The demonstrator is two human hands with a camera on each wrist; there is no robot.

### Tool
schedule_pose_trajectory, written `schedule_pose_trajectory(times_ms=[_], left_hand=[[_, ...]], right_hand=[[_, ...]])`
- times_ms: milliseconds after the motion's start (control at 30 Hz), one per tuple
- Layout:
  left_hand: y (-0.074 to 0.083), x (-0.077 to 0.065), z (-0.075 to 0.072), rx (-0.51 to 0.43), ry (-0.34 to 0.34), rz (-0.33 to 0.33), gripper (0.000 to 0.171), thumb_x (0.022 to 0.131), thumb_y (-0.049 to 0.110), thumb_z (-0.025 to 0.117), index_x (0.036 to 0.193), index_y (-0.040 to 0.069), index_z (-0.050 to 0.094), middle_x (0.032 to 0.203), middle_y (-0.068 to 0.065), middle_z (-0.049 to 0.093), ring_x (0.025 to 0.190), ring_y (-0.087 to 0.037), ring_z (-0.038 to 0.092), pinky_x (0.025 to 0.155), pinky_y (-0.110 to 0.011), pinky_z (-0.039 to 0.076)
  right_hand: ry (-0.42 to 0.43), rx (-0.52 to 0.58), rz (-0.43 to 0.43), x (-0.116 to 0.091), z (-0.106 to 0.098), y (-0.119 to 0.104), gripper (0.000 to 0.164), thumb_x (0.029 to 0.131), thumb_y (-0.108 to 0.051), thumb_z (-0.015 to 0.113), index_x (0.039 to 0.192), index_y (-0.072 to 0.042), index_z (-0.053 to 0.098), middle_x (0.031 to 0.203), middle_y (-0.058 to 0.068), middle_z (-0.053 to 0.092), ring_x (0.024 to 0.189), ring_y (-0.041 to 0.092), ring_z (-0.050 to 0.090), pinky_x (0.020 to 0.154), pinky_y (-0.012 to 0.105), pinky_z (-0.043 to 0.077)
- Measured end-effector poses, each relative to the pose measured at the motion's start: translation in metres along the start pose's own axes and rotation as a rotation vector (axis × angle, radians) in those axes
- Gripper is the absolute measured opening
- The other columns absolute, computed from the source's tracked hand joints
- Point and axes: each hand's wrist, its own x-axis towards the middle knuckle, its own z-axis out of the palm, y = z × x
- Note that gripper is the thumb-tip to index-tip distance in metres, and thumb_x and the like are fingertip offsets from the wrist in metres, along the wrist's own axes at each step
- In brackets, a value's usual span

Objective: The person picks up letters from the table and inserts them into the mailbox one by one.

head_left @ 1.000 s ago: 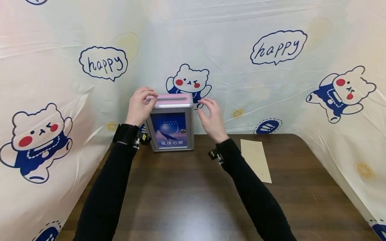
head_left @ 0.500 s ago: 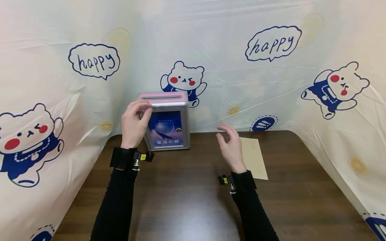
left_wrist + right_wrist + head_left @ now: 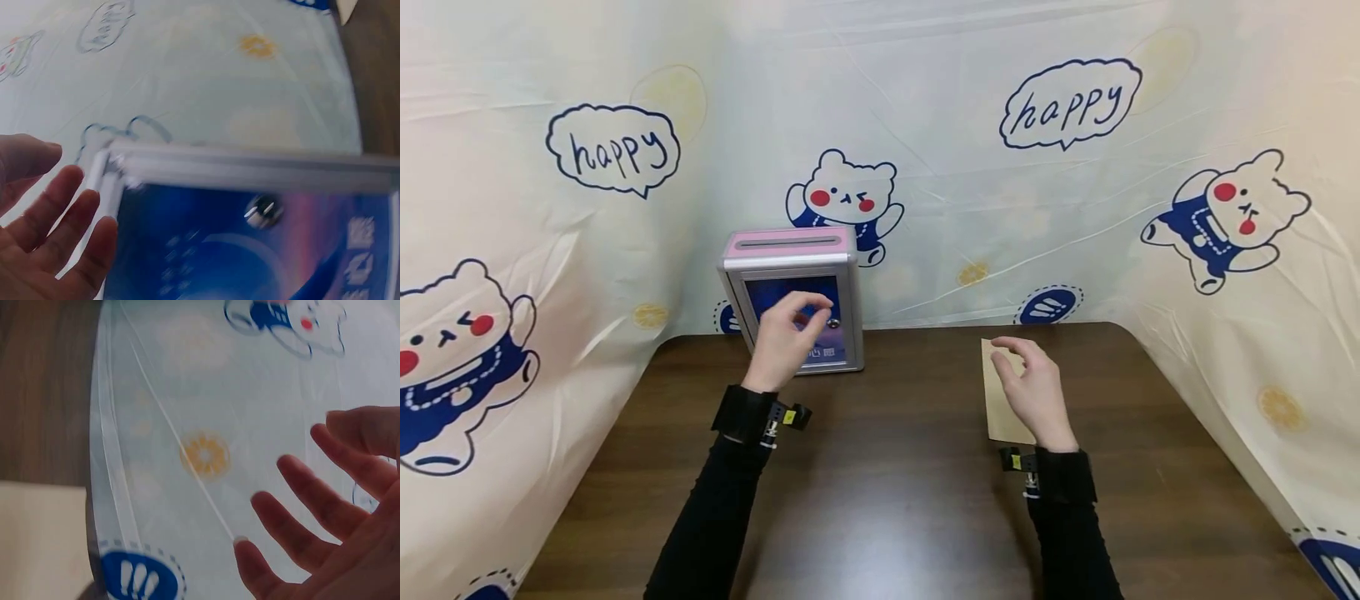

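A silver-framed box (image 3: 854,333) with a pink slotted top and a blue picture front stands at the back of the table, left of centre. In front of that picture, my left hand (image 3: 786,337) hangs with loosely bent fingers and nothing between them. The left wrist view shows its fingers (image 3: 81,244) beside the box's frame (image 3: 250,165) and a small round lock (image 3: 264,211). A cream sheet of paper (image 3: 1000,412) lies flat on the right. Over it hovers my right hand (image 3: 1037,387), fingers spread and loosely bent, holding nothing; it partly hides the paper.
The dark wooden table (image 3: 895,492) has rounded far corners. A pale printed curtain (image 3: 940,125) with bears and "happy" bubbles hangs close behind the table and along both sides. The box stands close to the back curtain.
My left hand has left the box's top edge and come down in front of its picture. My right hand has moved right and nearer, from beside the box to over the paper.
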Motion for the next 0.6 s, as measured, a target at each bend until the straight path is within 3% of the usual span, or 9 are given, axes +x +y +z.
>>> schedule_pose_trajectory(times_ms=[167,300,433,600], left_hand=[[-0.001,0.004,0.037,-0.013,-0.170,-0.025,0.012,0.096,0.011,0.063,0.106,0.007,0.069,0.101,-0.004,0.066,0.082,-0.018,0.058,0.072,-0.034,0.050],[-0.002,0.012,0.072,0.003,-0.309,-0.052,0.013,0.096,0.012,0.063,0.107,0.010,0.069,0.103,-0.002,0.067,0.090,-0.015,0.060,0.082,-0.033,0.049],[-0.005,0.032,0.115,0.052,-0.433,-0.041,0.014,0.094,0.012,0.065,0.108,0.010,0.069,0.102,-0.002,0.069,0.094,-0.013,0.063,0.087,-0.030,0.048],[-0.010,0.060,0.166,0.125,-0.575,-0.070,0.014,0.095,0.013,0.064,0.108,0.010,0.067,0.098,-0.002,0.069,0.089,-0.014,0.062,0.082,-0.030,0.048]], right_hand=[[-0.060,-0.053,0.074,-0.005,-0.018,0.011,0.026,0.099,-0.020,0.058,0.120,-0.004,0.064,0.123,0.018,0.060,0.113,0.036,0.052,0.094,0.054,0.039],[-0.096,-0.089,0.102,-0.007,-0.026,0.017,0.030,0.101,-0.022,0.056,0.122,-0.003,0.063,0.125,0.021,0.059,0.116,0.040,0.051,0.095,0.057,0.039],[-0.096,-0.090,0.101,-0.004,-0.030,0.020,0.030,0.101,-0.022,0.056,0.123,-0.003,0.062,0.127,0.021,0.058,0.119,0.040,0.050,0.097,0.058,0.038],[-0.105,-0.073,0.106,-0.001,-0.026,0.020,0.030,0.101,-0.022,0.055,0.123,-0.004,0.063,0.129,0.019,0.058,0.120,0.039,0.049,0.098,0.059,0.037]])
